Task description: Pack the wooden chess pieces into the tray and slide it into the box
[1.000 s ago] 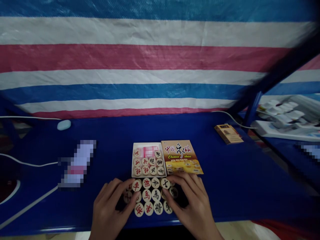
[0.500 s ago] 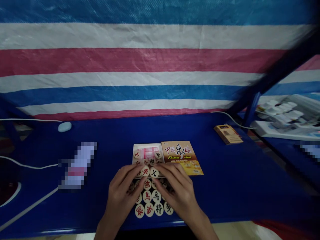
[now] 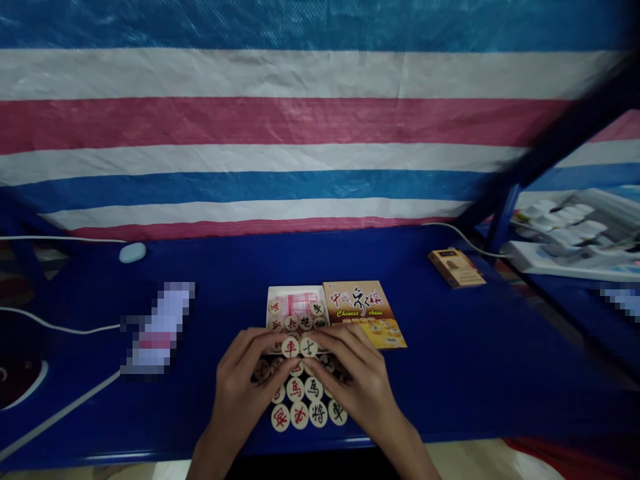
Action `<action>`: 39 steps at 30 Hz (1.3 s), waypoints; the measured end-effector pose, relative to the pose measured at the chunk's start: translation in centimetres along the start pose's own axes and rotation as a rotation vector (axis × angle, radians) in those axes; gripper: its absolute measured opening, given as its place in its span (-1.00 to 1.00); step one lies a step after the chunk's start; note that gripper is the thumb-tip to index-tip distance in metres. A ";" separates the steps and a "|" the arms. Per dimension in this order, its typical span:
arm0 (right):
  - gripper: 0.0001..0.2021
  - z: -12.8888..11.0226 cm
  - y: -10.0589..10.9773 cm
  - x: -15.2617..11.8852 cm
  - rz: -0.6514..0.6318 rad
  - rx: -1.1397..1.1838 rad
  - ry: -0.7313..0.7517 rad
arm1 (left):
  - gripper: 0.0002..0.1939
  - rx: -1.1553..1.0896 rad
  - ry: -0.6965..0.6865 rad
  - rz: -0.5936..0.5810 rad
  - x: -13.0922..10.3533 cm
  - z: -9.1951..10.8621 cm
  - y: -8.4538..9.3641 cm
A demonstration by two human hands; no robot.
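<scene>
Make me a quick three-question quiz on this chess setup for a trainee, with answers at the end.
1. Pick one: the character on the piece held in the left hand is A) black, B) red, C) blue.
2. True or false: the printed chess cover lies to the right of the open white box.
3. How many pieces show in the row nearest the person?

Key: 1. B; 2. True; 3. Four.

A red-marked disc point(image 3: 291, 347) is held beside a black-marked disc point(image 3: 309, 347).
</scene>
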State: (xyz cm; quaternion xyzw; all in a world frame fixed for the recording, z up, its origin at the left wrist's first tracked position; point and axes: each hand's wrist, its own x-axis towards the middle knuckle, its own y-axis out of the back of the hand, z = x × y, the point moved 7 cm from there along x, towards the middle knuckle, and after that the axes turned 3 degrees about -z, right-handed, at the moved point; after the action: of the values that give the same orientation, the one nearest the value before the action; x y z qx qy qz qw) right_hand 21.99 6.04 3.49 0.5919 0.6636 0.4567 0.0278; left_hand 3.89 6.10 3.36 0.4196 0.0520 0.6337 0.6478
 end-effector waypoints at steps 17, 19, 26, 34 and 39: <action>-0.74 3.1 -1.0 6.9 -0.231 -0.325 0.086 | -0.85 0.292 -0.112 -0.187 7.5 -3.2 -1.9; -0.75 3.1 -1.2 6.7 -0.234 -0.335 0.086 | -0.84 0.326 -0.129 -0.208 7.3 -3.2 -2.0; -0.77 3.2 -1.7 6.5 -0.266 -0.312 0.123 | -0.87 0.315 -0.179 -0.254 7.3 -3.0 -1.7; -0.73 3.9 -1.9 6.3 -0.303 -0.266 0.070 | -0.85 0.308 -0.172 -0.280 7.0 -3.0 -2.0; -0.73 4.0 -1.5 6.3 -0.282 -0.225 0.061 | -0.85 0.292 -0.171 -0.291 6.9 -3.1 -2.1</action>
State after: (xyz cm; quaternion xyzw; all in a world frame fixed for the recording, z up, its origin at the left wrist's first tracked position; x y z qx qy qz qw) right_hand 21.27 13.63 3.44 0.4722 0.6852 0.5372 0.1375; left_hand 4.96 13.92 3.31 0.5490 0.1482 0.4816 0.6668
